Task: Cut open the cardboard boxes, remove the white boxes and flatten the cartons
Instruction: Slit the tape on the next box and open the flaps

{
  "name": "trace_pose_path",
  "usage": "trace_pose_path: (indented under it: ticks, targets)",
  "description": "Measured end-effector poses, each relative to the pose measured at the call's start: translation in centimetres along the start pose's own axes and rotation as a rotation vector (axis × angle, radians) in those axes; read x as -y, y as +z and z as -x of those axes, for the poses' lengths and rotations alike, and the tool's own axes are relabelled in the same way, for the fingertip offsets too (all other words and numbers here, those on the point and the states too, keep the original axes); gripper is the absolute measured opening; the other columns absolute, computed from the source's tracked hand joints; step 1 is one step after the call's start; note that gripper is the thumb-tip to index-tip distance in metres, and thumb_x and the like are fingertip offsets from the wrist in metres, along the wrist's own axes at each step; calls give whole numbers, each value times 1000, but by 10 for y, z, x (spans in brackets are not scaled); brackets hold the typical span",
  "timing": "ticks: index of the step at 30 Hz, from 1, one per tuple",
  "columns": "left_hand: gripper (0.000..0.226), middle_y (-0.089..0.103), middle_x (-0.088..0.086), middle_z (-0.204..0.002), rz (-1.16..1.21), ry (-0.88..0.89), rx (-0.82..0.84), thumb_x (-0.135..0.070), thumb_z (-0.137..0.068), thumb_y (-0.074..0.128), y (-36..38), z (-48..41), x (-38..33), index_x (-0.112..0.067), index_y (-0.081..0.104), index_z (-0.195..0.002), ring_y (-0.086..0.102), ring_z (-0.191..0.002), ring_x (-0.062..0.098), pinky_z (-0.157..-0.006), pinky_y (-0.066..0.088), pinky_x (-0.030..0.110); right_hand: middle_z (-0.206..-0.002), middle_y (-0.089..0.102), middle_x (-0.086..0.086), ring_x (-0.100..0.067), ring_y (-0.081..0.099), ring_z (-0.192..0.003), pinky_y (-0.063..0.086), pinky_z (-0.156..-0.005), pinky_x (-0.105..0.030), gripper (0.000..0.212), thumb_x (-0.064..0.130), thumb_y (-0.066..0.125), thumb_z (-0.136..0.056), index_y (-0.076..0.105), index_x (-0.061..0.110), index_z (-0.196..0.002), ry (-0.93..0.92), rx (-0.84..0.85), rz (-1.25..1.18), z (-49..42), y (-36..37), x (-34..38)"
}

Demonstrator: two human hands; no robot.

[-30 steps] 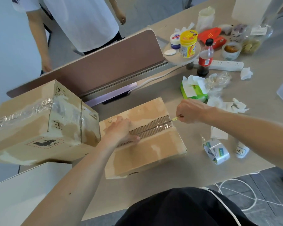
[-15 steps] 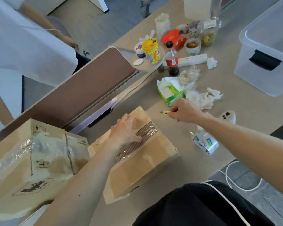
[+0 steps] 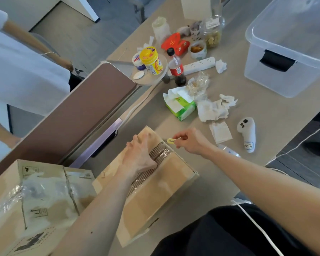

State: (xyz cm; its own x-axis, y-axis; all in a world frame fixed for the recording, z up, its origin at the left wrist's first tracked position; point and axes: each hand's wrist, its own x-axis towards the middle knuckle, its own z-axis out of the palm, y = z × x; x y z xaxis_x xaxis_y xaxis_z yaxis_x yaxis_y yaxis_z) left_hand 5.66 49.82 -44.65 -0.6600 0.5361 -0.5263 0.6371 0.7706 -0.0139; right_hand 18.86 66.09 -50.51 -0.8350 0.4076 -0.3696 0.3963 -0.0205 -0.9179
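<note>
A small brown cardboard box lies on the table before me, its top seam torn and partly covered with clear tape. My left hand presses flat on the box's top near the seam, fingers straight. My right hand pinches a small yellow cutter just beyond the far end of the seam, its tip off the cardboard. A larger taped cardboard box stands at the left, touching the small one. No white box is visible.
A brown partition panel rises behind the boxes. A person in a white shirt stands beyond it. Tissue pack, cola bottle, crumpled tissues, a white controller and a clear plastic bin sit on the table.
My right hand drew the cutter along the seam and off the box's far end. My left hand slid up the top. The view swung right, revealing the bin and controller.
</note>
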Motion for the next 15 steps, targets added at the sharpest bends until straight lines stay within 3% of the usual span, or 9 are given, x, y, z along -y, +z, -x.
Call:
trace_pose_path:
  ticks: [4, 15]
  targets:
    - [112, 36, 12, -132, 23, 23, 17, -29, -62, 70, -5, -1, 3, -23, 5, -152, 38, -128, 47, -119, 24, 50, -67, 66, -1, 0, 42, -38, 32, -43, -11, 9, 16, 69, -90, 75, 11, -95, 0, 7, -4, -2, 3, 1]
    - [110, 36, 10, -132, 63, 30, 18, -31, -61, 70, -10, 4, 5, -32, 8, -152, 40, -125, 48, -110, 33, 46, -63, 67, 0, 0, 41, -41, 34, -47, -16, 6, 14, 70, -89, 76, 15, -90, -35, -18, 7, -8, 6, -1]
